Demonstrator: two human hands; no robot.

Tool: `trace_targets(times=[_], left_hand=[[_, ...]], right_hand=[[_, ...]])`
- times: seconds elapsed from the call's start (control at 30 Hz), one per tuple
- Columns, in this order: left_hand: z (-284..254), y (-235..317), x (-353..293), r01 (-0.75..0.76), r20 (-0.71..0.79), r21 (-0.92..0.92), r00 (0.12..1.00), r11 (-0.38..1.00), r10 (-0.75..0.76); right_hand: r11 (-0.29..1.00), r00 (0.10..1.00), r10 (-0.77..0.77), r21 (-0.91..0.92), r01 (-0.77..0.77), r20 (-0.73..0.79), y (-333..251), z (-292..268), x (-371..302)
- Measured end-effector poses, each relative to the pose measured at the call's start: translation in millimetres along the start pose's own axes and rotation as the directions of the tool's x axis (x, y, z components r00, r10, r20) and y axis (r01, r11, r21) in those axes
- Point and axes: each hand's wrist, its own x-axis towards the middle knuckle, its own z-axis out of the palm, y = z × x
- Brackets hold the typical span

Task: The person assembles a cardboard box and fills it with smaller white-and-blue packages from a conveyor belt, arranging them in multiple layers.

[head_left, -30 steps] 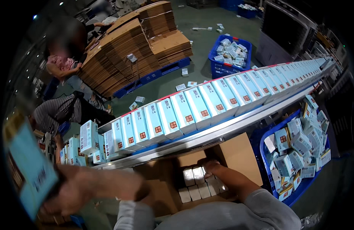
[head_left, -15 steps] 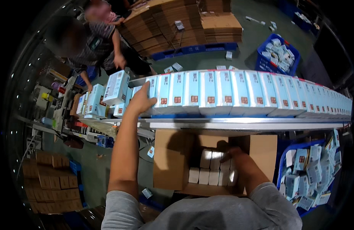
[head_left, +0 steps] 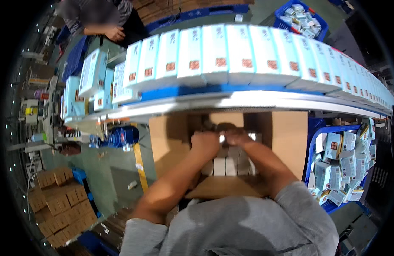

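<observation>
Both my hands are inside an open cardboard carton, close together over its far part. My left hand is closed, knuckles up, its fingertips hidden. Beside it my right hand is bent with its fingers bunched; what lies under them is hidden. White pack ends show between and beside the hands. Nearer me in the carton, several pale packs stand in rows. Beyond the carton, a long row of light-blue soft packs stands side by side on a conveyor, touched by neither hand.
Loose packs lean at the row's left end. A blue basket full of packs stands right of the carton, another blue basket at the back. Stacked cartons sit lower left; a blue motor is under the conveyor. A co-worker stands far left.
My left hand has left the pack row on the conveyor and come down into the carton beside my right hand. The view has shifted, and the co-worker's hands have drawn together.
</observation>
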Motion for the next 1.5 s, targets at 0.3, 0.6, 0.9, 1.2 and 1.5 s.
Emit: trace_targets(times=[0.3, 0.6, 0.9, 1.2, 1.5], left_hand=[[13.3, -28.8, 35.9, 0.094, 0.277, -0.033, 0.957, 0.995, -0.081], [-224.8, -163.1, 8.7, -0.014, -0.754, -0.268, 0.626, 0.963, -0.200], [-216.7, -188.8, 4.3, 0.202, -0.561, -0.323, 0.746, 0.924, -0.360], [-197.6, -122.2, 23.6, -0.086, -0.457, -0.484, 0.873, 0.871, -0.168], [-216.9, -152.6, 14.7, -0.084, -0.438, -0.491, 0.884, 0.867, -0.163]], right_hand=[[0.901, 0.772, -0.400, -0.057, 0.431, -0.493, -71.5, -53.7, -138.1], [0.938, 0.382, -0.215, -0.299, -0.175, -0.899, -116.9, -222.4, -138.6], [0.992, 0.460, -0.100, -0.123, -0.020, -0.882, -131.2, -231.5, -133.9], [0.839, 0.684, 0.327, -0.134, -0.528, -0.652, -142.2, -239.5, -168.5], [0.931, 0.807, 0.242, -0.104, -0.349, -0.538, -201.7, -235.4, -137.7]])
